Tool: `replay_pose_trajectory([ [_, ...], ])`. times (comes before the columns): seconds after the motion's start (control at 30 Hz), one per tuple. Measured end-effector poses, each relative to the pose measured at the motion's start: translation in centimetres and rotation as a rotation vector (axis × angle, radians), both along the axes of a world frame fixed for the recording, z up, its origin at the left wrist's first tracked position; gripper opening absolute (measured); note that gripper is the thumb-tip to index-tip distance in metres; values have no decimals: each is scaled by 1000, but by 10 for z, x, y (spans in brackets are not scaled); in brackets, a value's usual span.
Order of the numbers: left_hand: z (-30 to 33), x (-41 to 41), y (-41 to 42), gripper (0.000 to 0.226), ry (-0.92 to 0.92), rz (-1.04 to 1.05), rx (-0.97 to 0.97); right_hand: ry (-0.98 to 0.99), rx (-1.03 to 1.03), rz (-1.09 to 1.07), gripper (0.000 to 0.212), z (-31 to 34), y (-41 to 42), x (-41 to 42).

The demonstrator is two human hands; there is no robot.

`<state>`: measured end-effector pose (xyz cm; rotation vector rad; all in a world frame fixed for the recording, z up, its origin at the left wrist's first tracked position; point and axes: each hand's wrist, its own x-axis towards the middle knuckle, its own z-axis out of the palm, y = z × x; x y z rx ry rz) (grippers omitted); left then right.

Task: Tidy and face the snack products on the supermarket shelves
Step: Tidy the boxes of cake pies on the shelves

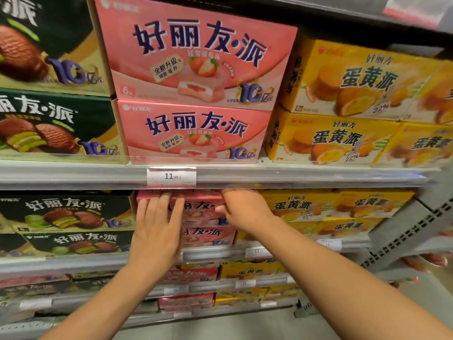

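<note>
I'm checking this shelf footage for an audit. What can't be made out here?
Head view only:
- Upper pink box on the second shelf: front partly hidden by the left hand and right hand.
- Right hand's fingers: their ends are hidden under the shelf rail.
- Lower price tags: too small and blurred to read.

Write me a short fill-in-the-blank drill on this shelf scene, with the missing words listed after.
1. Both hands touch the upper ____ cardboard pie box on the second shelf.
2. The left hand lies with its fingers ____ on that box's front.
3. The white price tag on the top shelf rail reads ____.
4. Right of the right hand stand ____ cardboard boxes.

Missing words: pink; straight; 11.50; yellow
</note>
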<state>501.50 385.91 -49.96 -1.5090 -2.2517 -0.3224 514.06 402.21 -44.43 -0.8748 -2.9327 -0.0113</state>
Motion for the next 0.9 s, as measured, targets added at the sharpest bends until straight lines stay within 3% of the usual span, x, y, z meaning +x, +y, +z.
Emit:
replay_pose_trajectory([
  [0.13, 11, -16, 11, 61, 12, 12, 12, -18, 32, 18, 32, 2, 2, 4],
  [0.27, 15, -23, 15, 64, 6, 58, -59, -32, 61, -9, 37, 4, 8, 14],
  [0.47, 18, -28, 17, 49, 9, 49, -33, -26, 42, -33, 33, 0, 8, 10],
  [0.7, 12, -34, 17, 52, 2, 21, -12, -18, 43, -67, 24, -4, 8, 8],
  [0.9, 5, -38, 16, 56, 12, 11, 8, -20, 83, -97, 29, -9, 7, 7],
])
